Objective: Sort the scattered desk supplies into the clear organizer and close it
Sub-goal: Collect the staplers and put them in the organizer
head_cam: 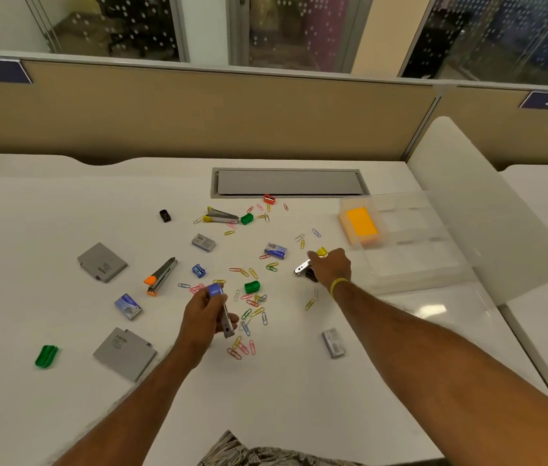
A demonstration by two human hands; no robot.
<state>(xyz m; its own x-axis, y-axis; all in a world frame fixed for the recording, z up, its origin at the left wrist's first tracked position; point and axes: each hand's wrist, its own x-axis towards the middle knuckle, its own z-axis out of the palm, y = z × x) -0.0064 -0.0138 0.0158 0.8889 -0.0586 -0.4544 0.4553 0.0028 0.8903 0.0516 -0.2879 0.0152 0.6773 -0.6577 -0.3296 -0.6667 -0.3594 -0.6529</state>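
The left hand [207,312] is curled around a small stapler with a blue cap [221,306], held clear of the white worktop [64,203] with its metal body pointing down toward the wrist. The right hand [331,267] is closed over a yellow-capped stapler [309,262], whose silver nose sticks out to the left, low over the worktop; whether it is lifted I cannot tell. The clear organizer [410,237] stands open just right of that hand, a block of orange sticky notes [360,225] in its near-left compartment.

These staplers look stiff and fairly dense for their size, with smooth metal that could slip, so a wrap around the middle of the body seems safer than a pinch at the cap. The coloured paper clips [249,307] scattered between the hands are light and thin and lie flat; they probably want sweeping together or nail-tip pinching. The staple boxes [276,250] are rigid little blocks, easy to take by the long sides. Most supplies are not yet sorted
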